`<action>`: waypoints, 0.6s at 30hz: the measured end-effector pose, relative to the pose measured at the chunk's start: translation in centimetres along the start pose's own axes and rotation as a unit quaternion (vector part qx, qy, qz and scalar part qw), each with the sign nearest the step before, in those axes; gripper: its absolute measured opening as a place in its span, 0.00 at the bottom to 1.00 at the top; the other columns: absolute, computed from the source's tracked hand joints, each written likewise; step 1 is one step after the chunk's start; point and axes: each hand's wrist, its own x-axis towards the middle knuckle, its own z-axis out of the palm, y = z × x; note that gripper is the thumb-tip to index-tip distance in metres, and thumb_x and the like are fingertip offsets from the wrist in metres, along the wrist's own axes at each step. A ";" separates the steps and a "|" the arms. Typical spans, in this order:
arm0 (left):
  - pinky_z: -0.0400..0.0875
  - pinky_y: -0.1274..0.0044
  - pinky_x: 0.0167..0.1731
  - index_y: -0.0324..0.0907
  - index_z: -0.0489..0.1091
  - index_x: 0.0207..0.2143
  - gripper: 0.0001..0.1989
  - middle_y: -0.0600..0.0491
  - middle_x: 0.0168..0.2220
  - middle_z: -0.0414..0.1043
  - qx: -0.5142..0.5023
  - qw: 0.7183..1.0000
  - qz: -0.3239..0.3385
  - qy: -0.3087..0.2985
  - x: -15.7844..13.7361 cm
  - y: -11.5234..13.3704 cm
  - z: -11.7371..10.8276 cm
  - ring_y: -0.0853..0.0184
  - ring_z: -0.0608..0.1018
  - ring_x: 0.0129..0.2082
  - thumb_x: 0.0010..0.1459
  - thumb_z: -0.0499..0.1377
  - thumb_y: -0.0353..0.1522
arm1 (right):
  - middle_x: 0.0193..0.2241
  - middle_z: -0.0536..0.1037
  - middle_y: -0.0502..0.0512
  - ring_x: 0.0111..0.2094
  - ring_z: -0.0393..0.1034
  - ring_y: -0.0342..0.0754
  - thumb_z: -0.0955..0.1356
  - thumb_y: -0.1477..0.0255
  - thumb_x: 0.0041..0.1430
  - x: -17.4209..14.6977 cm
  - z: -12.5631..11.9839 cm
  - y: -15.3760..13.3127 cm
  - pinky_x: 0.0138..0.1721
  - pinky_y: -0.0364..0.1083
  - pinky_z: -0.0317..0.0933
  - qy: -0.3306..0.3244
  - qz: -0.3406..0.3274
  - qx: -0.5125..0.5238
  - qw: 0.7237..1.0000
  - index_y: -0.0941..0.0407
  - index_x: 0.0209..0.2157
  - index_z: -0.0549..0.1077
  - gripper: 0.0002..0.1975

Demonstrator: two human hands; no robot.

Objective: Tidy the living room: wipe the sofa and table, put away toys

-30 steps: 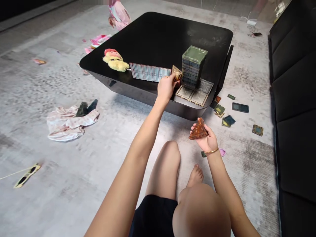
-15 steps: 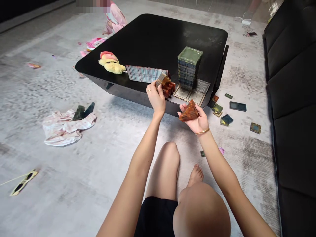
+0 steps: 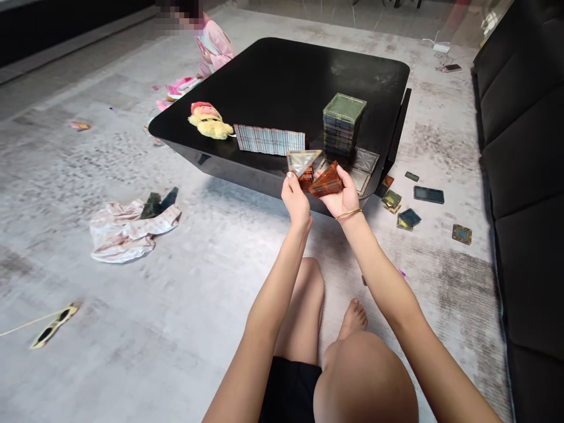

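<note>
My left hand [image 3: 296,200] is closed on a clear triangular magnetic tile [image 3: 304,161] with a pale frame, held up at the table's near edge. In my right hand [image 3: 345,194] lies a stack of orange-brown triangular magnetic tiles [image 3: 326,180], gripped between thumb and fingers. The two hands are close together, the clear triangle just left of the stack. Behind them stands a long row of thin tiles [image 3: 271,141] on edge. A tall stack of square tiles [image 3: 345,108], green on top, rises beside flat clear square tiles [image 3: 366,160], partly hidden by my right hand.
The black table [image 3: 291,76] holds a yellow plush toy [image 3: 210,122]. Loose tiles [image 3: 428,194] lie on the carpet at right, near a black sofa [image 3: 524,176]. At left are a crumpled cloth [image 3: 127,238] and sunglasses [image 3: 55,326]. Another person [image 3: 215,44] sits beyond the table.
My hands have come closer together. The left hand has turned its tile so the clear triangular face shows; the right hand has moved up and left with its stack. The view has shifted slightly.
</note>
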 end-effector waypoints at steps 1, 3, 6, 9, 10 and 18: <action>0.72 0.70 0.52 0.41 0.73 0.45 0.31 0.45 0.47 0.76 0.009 1.000 0.004 -0.015 -0.5 0.4 0.0 0.62 0.77 0.51 0.66 0.44 0.56 | 0.33 0.82 0.51 0.48 0.76 0.50 0.67 0.61 0.63 0.0 0.1 -0.1 0.56 0.57 0.70 -0.004 -0.003 -0.006 1.000 0.52 0.39 0.74 0.10; 0.69 0.68 0.56 0.41 0.75 0.45 0.28 0.44 0.50 0.75 0.037 0.998 0.020 -0.036 -1.2 1.0 0.0 0.61 0.75 0.55 0.66 0.48 0.54 | 0.36 0.82 0.52 0.50 0.75 0.51 0.67 0.61 0.63 -0.2 0.2 -0.3 0.57 0.57 0.69 -0.014 -0.001 -0.012 1.000 0.52 0.40 0.74 0.11; 0.65 0.69 0.60 0.41 0.77 0.41 0.21 0.44 0.51 0.73 0.086 0.994 0.037 -0.050 -1.4 1.5 -0.1 0.61 0.73 0.57 0.65 0.54 0.48 | 0.39 0.82 0.52 0.51 0.75 0.51 0.66 0.60 0.63 -0.4 0.2 -0.4 0.56 0.56 0.69 -0.029 0.003 -0.021 0.999 0.53 0.40 0.74 0.12; 0.64 0.68 0.60 0.42 0.78 0.36 0.16 0.45 0.50 0.74 0.126 0.990 0.027 -0.057 -1.1 1.7 -0.3 0.61 0.73 0.56 0.65 0.55 0.42 | 0.39 0.82 0.49 0.48 0.76 0.47 0.66 0.62 0.62 -0.5 0.1 -0.2 0.56 0.54 0.69 -0.027 -0.020 -0.013 0.999 0.51 0.41 0.74 0.10; 0.64 0.68 0.60 0.42 0.78 0.34 0.16 0.45 0.50 0.74 0.135 0.989 0.026 -0.061 -1.0 1.8 -0.4 0.60 0.73 0.56 0.65 0.55 0.40 | 0.39 0.82 0.48 0.47 0.77 0.46 0.67 0.63 0.62 -0.6 0.1 -0.2 0.56 0.53 0.69 -0.025 -0.028 -0.008 0.999 0.51 0.41 0.73 0.09; 0.67 0.65 0.59 0.42 0.78 0.31 0.14 0.47 0.44 0.79 0.097 0.987 0.052 -0.118 -0.6 2.3 -0.7 0.59 0.77 0.52 0.62 0.58 0.40 | 0.37 0.82 0.47 0.46 0.76 0.46 0.71 0.64 0.59 -0.6 -0.3 -0.1 0.54 0.52 0.70 -0.007 -0.048 -0.035 0.998 0.50 0.40 0.72 0.09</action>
